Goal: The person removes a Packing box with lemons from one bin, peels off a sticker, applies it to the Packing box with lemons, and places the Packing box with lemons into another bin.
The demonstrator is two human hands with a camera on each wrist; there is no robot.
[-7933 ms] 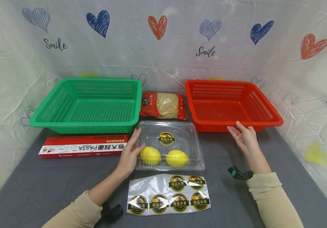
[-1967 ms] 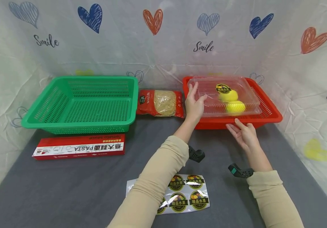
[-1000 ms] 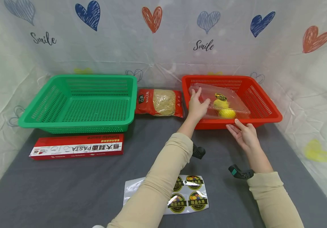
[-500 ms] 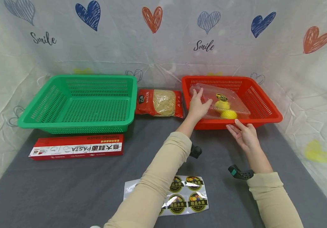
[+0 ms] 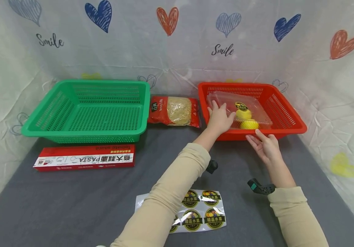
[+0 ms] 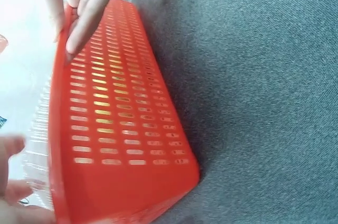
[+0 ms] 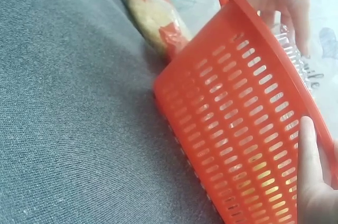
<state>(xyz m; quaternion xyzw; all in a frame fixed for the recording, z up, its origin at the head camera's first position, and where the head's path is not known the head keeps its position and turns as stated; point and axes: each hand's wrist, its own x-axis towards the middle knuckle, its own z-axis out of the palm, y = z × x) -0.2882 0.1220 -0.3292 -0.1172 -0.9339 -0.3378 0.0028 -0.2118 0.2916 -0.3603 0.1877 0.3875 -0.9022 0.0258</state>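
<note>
In the head view, a clear plastic container [image 5: 254,106] with a round fruit sticker and two yellow fruits [image 5: 249,124] inside sits slightly askew in the left part of the red basket [image 5: 291,130]. My left hand [image 5: 221,119] lies over the container's left end, fingers spread; whether it presses on the lid is hard to tell. At the basket's front rim, my right hand [image 5: 267,147] pinches the edge between thumb and fingers, as the left wrist view confirms with the right hand [image 6: 87,10] straddling the rim. The container's lower part hides behind the basket wall.
A green basket [image 5: 84,132] stands at the back left, a bag of noodles [image 5: 179,111] between the baskets. In front of the green one lies a red and white pasta box [image 5: 85,159]. The left forearm partly covers a sticker sheet [image 5: 203,212] near the front.
The container has gone from the table's middle, right and into the red basket, with my left hand. In the last half second that hand shifts slightly right and down. My right hand keeps its place.
</note>
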